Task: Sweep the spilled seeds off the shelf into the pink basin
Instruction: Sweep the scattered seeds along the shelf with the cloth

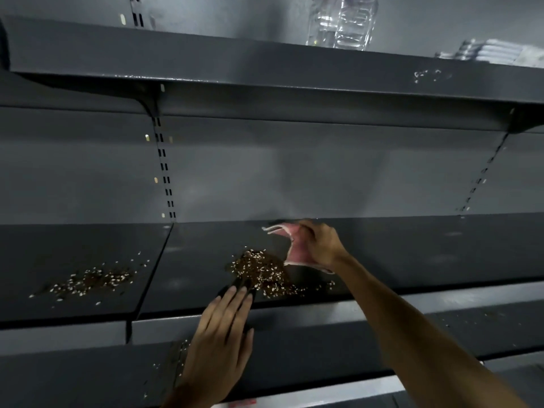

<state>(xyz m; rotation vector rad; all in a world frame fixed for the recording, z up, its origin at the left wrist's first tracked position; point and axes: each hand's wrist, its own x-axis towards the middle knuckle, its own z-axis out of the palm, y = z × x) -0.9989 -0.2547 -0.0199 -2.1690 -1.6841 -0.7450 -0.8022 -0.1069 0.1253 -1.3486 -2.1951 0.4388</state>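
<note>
Two piles of spilled brown-and-white seeds (pixel 91 281) on dark grey metal shelf (pixel 412 248). Larger pile (pixel 260 272) sits at 8 o'clock of right hand (pixel 322 245), which pinches a crumpled pink cloth (pixel 297 250); left hand (pixel 223 328), flat and open, lies at pile's 7 o'clock. Pink basin unseen.

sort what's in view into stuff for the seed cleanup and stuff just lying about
For the job: middle seed pile, left seed pile, shelf, pink cloth in right hand, left hand.
Lying about: clear bottles, white stack up top.
</note>
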